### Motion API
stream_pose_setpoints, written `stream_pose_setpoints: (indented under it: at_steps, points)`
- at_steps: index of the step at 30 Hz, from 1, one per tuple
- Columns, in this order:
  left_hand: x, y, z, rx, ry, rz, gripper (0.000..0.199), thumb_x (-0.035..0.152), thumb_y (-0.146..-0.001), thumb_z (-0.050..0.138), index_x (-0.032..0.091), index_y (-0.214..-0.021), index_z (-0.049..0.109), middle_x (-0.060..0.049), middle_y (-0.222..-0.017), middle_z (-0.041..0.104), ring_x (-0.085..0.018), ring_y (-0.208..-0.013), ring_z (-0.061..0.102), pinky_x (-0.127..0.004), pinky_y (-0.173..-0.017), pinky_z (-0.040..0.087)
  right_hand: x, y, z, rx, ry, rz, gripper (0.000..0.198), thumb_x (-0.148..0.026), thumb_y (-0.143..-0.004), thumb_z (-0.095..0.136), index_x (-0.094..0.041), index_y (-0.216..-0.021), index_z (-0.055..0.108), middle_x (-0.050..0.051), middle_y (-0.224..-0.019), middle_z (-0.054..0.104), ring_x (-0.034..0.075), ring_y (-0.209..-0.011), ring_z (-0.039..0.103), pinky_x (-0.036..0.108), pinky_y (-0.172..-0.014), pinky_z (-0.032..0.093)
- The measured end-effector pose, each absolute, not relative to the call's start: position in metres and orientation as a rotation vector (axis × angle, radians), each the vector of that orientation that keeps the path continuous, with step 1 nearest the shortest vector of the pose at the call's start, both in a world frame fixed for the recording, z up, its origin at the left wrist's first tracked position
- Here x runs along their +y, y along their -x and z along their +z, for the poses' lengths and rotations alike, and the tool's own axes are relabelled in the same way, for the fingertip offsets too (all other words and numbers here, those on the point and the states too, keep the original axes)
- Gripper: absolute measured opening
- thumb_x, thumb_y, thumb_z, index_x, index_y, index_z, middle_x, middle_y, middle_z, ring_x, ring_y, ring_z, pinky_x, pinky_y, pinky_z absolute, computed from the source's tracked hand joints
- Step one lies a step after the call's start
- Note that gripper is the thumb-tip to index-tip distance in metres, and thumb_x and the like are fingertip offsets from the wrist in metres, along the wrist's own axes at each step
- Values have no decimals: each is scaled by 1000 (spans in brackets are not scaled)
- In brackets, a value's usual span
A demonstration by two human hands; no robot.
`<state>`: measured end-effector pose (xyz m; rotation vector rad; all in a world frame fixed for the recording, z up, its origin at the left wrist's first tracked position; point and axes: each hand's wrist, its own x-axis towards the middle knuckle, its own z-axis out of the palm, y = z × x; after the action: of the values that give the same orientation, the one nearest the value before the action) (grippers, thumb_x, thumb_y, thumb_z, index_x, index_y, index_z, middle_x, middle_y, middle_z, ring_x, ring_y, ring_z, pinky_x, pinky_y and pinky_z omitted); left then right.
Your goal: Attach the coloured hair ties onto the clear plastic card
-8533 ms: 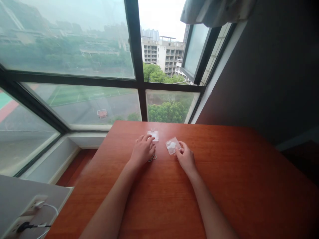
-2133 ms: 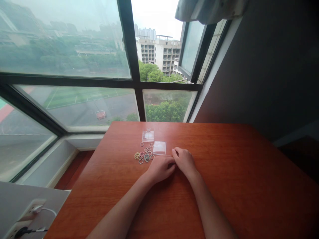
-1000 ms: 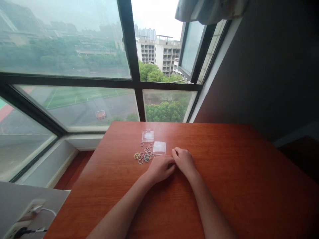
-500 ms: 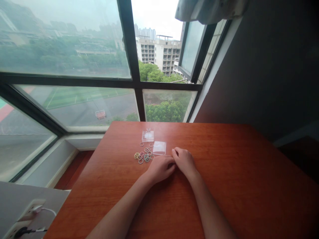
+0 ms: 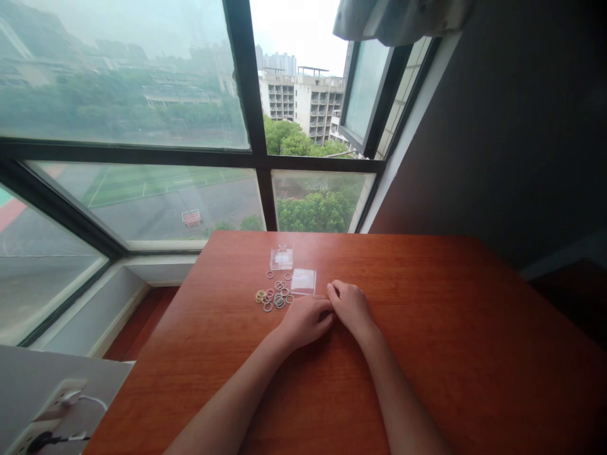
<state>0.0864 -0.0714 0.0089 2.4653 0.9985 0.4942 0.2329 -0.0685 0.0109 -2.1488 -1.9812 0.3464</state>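
Left hand and right hand together on the tabletop, rings just off the left fingers.
From my end, the left fingers look loosely curled, and the right fingers are bent with their tips right by them; honestly can't tell if they touch, or if either set is gripping something underneath. The rings lie loose beyond and to the left of the left fingers, mostly greyish, plus some yellow and pink ones, and the closest sits right beside the left hand. I've got a flat clear case just beyond the left fingers, and a second clear case farther out past it, with tiny bits at its far edge, too small to make out.
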Motion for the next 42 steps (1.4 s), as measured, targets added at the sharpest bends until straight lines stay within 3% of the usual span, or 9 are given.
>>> stream_pose_setpoints:
  at_steps: [10,14,20,24,26,28,31,42]
  points:
    - [-72,-86,10,966,-2450,519,15,16,-81,51,19,-83,65,-3,-84,69,-16,-75,61,-22,-63,38,-68,-233,10,-1992,2157,346,36,-37,-97,37,-23,-80,66,5,-83,70,15,-71,59,26,-57,22]
    - [-68,-82,14,936,-2423,544,11,16,-80,53,18,-76,63,-2,-75,66,-14,-68,58,-21,-60,37,-68,-233,9,-1999,2152,354,36,-37,-97,37,-23,-82,66,5,-84,70,15,-72,59,26,-57,24]
    - [-40,-40,25,1284,-2215,964,21,28,-89,48,17,-80,64,-1,-71,62,-12,-63,53,-22,-61,40,-69,-230,13,-1998,2140,371,35,-37,-96,38,-22,-83,67,6,-84,70,16,-74,60,25,-58,27]
    - [-17,1,22,1673,-2125,1034,24,32,-86,51,21,-99,67,-4,-92,63,-16,-79,59,-25,-66,46,-71,-227,12,-1975,2038,410,29,-33,-95,41,-24,-88,67,3,-88,71,16,-80,62,23,-62,31]
    - [-11,14,17,1735,-2190,985,29,33,-85,51,21,-107,67,-7,-102,60,-20,-91,59,-30,-77,48,-73,-224,12,-1962,1929,441,24,-31,-94,44,-26,-99,67,2,-95,70,16,-86,62,22,-66,35]
    - [-7,19,11,1716,-2271,942,31,32,-84,51,21,-110,67,-8,-108,58,-23,-100,57,-34,-89,47,-75,-221,13,-1968,1830,477,26,-30,-93,47,-28,-112,64,2,-101,68,16,-90,61,21,-72,38]
    - [-6,18,5,1690,-2322,864,30,32,-84,52,21,-107,68,-9,-111,58,-24,-103,56,-37,-93,46,-78,-216,17,-2014,1768,529,31,-30,-93,47,-30,-121,61,2,-102,65,15,-91,60,21,-76,40]
    - [-4,19,1,1726,-2301,780,28,29,-86,49,20,-106,66,-8,-104,63,-24,-99,59,-35,-87,48,-79,-213,10,-2066,1756,377,17,-24,-92,48,-25,-100,63,1,-99,59,13,-87,57,21,-71,37]
